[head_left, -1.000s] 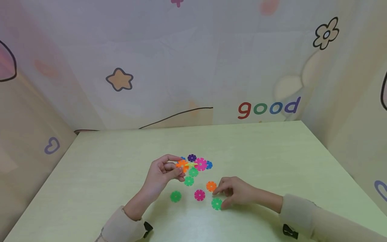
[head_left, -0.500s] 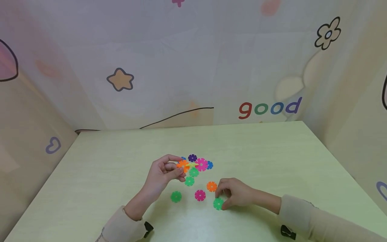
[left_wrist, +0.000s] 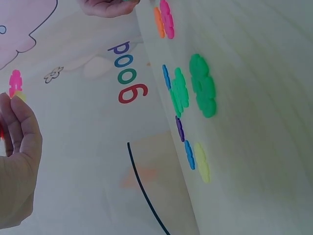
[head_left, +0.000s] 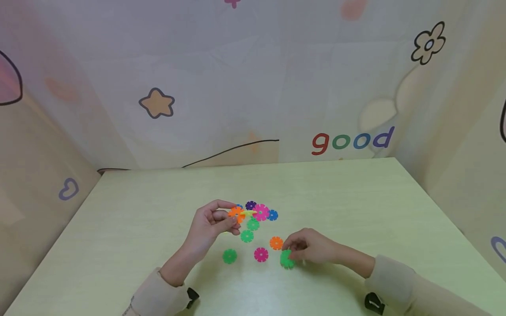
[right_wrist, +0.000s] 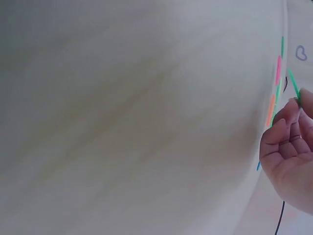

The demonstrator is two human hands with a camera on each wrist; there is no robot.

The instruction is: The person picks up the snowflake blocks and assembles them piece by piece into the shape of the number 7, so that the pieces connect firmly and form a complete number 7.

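While the left hand [head_left: 211, 220] pinches an orange disc [head_left: 236, 214] linked to yellow [head_left: 247, 213] and pink [head_left: 261, 212] ones, the right hand [head_left: 314, 246] pinches a green disc [head_left: 287, 260] tilted above the table [head_left: 150, 219], seemingly picking up; attaching it would need aligned slots.

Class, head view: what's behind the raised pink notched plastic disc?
A blue notched plastic disc shows at right; the pink disc covers its left edge and anything fully behind.

The head camera faces forward and down; nearer, sideways-tilted wrist cameras share its table [head_left: 158, 197].
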